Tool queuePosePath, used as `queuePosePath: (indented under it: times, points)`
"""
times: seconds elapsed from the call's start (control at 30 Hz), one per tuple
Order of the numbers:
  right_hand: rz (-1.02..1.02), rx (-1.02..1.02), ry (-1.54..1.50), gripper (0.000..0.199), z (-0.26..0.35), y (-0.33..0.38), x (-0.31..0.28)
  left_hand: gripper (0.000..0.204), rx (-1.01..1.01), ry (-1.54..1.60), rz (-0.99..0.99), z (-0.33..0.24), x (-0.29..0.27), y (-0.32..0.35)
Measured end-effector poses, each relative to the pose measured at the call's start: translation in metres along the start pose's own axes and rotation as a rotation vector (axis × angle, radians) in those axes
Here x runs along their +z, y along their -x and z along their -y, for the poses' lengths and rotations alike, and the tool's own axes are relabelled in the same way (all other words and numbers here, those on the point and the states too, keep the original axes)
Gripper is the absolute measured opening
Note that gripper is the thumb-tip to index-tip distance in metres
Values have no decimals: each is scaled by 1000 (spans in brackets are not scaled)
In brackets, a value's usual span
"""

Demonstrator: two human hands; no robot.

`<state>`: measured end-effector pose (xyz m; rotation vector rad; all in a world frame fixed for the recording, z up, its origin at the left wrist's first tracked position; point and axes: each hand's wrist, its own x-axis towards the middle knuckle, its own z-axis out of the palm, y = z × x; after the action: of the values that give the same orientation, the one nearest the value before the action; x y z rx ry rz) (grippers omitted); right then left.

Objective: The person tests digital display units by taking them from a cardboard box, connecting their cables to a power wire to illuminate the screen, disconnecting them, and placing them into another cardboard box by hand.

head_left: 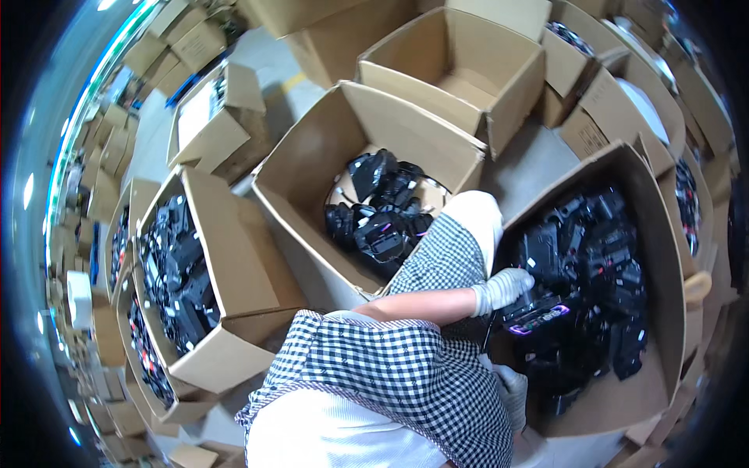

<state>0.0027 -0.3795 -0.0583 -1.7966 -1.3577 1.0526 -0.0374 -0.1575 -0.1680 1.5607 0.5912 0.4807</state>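
My left hand (502, 291), in a white knit glove, is closed on the edge of a glossy black plastic part (538, 318) with a purple-lit or purple-printed strip. The part is at the near-left side of a large cardboard box (663, 366) holding many similar black parts (597, 234). Below it, my right hand (511, 394), also gloved, is curled beside the same box's left side. Whatever its fingers hold is hidden. A dark cable-like line runs down between the two hands.
An open carton (312, 156) ahead holds several black parts (382, 210) with cables. Another filled carton (234, 343) stands to the left. Behind are an open box (491, 66) and more cartons. A checkered apron (374, 351) covers my lap, with one knee between the boxes.
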Motion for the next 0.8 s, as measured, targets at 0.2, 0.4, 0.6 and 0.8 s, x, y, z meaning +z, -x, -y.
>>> queuePosePath:
  times: [0.2, 0.4, 0.6, 0.8]
  points:
    - [123, -10, -1, 22, 67, -44, -9, 41, -77, 1425, -216, -102, -95, 48]
    - [118, -115, -99, 27, 92, -91, 9, 59, 209, 1436, -434, -96, -168, 48]
    - [230, -90, -153, 27, 95, -117, 31, 50, 315, 1486, -567, -64, -200, 67]
    - [220, -75, -171, 26, 90, -125, 43, 49, 353, 1457, -585, -65, -203, 67]
